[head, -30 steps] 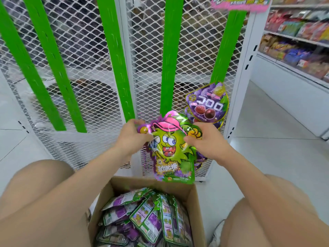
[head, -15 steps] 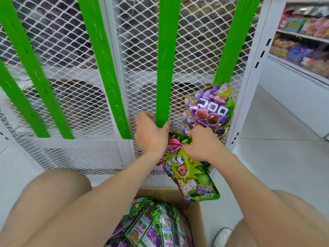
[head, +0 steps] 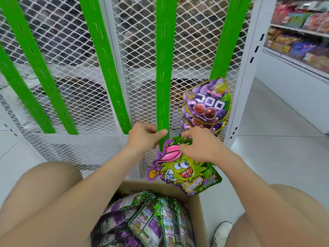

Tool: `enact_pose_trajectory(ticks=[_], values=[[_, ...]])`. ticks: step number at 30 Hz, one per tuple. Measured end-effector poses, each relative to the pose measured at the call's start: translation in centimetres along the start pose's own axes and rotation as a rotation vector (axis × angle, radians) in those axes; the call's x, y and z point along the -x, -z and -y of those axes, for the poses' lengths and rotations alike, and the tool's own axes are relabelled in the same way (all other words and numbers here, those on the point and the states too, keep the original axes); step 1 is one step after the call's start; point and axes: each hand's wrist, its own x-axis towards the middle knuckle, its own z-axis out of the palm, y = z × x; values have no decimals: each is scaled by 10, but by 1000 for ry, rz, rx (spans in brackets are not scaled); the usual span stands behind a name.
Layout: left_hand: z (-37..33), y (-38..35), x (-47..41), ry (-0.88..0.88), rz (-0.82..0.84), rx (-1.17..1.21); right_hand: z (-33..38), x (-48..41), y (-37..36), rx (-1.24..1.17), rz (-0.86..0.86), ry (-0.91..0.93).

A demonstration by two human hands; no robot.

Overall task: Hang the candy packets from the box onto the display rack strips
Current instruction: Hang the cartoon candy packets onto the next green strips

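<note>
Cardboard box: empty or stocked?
Stocked. The open cardboard box holds many purple-and-green candy packets packed side by side; its near end is out of frame.

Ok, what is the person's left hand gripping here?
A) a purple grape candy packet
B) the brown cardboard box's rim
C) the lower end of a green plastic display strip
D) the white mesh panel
C: the left hand pinches the bottom of the green plastic display strip, while the right hand holds the green cartoon-monster candy packet by its top.
</note>
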Motion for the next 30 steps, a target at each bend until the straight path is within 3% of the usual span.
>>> enact_pose_trajectory(ticks=[5, 13, 23, 30], values=[[-9, 30, 20, 276, 294, 134, -8, 6, -19, -84, -47, 138], [-11, 50, 29, 365, 491, 175, -2, 14, -29, -385, -87, 213], [-17, 57, 30, 441, 521, 217, 13, 3, -40, -569, -191, 61], [-17, 55, 31, 431, 549, 165, 18, 5, -38, -524, -262, 17]])
